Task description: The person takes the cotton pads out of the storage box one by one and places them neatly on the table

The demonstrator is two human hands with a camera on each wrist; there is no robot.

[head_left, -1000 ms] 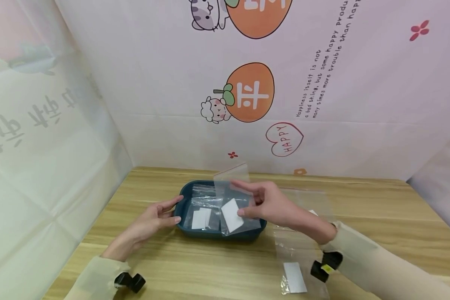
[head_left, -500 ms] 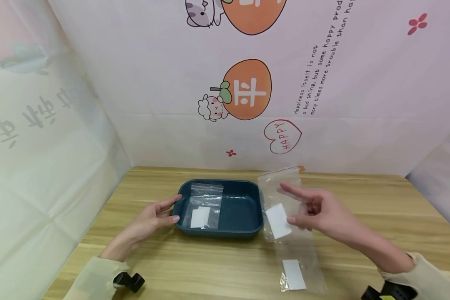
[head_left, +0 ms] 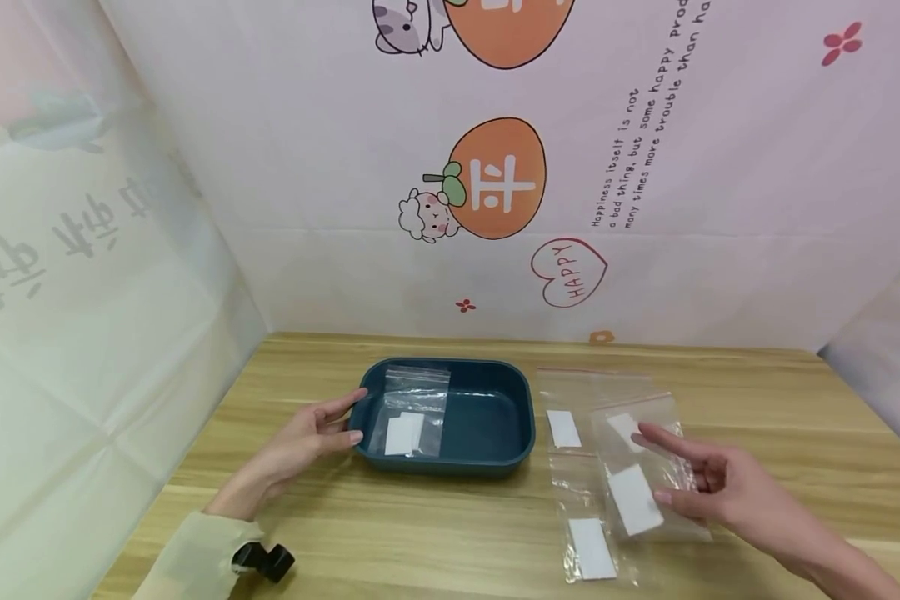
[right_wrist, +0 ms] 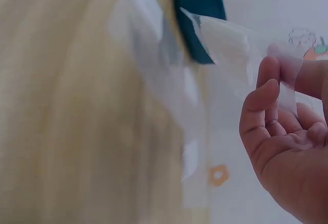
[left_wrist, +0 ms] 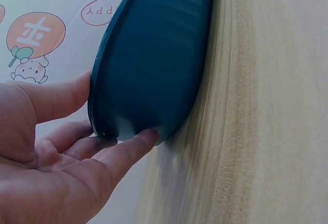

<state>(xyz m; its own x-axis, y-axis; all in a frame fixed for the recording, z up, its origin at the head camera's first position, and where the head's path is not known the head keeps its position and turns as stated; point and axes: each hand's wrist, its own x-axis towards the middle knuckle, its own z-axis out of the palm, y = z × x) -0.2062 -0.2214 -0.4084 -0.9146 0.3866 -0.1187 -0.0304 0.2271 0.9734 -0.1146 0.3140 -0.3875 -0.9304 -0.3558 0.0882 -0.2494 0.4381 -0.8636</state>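
The left hand [head_left: 300, 446] grips the teal bin [head_left: 487, 425] while the right hand [head_left: 727, 492] pinches a clear bag [head_left: 636, 500] over other bags [head_left: 591, 548] on the counter [head_left: 420, 533], where clingy plastic could drag one along.

Site is a screened-off tabletop work area; the wider premises cannot be determined. Noted: a wood-grain table [head_left: 405, 533], bounded on the far side by a creased printed sheet [head_left: 330, 279] showing a cartoon sheep [head_left: 423, 218], an orange fruit [head_left: 528, 162] and a heart reading HAPPY [head_left: 570, 272]; a left-hand sheet [head_left: 82, 392] and a right-hand sheet [head_left: 881, 367] enclose the flanks.
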